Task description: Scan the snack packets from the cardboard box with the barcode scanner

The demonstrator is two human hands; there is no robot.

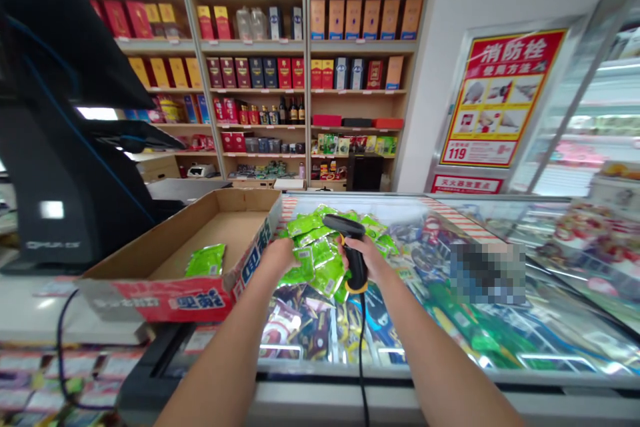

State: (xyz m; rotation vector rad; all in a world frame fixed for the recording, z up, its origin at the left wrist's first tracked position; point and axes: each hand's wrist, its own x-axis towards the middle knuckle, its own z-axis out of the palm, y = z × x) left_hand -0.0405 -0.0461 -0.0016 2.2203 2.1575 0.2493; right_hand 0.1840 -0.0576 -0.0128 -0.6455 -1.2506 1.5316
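Black plastic is filling my far left, where a checkout terminal [60,167] is standing on the counter [45,313]. Just right of it, a cardboard tray [175,300] with a red printed front is sitting at the counter's edge, a single green packet [205,261] lying on its floor. My left hand [279,257] is reaching past the tray's right corner and resting at the edge of a pile of green packets [315,260]; its fingers are bent down out of sight, so I cannot tell whether they are gripping a packet. The pile is lying over other printed bags [300,327] in the chest freezer [400,373]. Just beside it, my right hand [363,257] is wrapping its fingers [345,247] closed around the handle of a black barcode scanner [356,267], its cable [363,373] hanging down. Further right, a red fire-hydrant poster [503,97] is hanging behind the freezer, while shelves of boxed liquor [305,80] are standing straight ahead.
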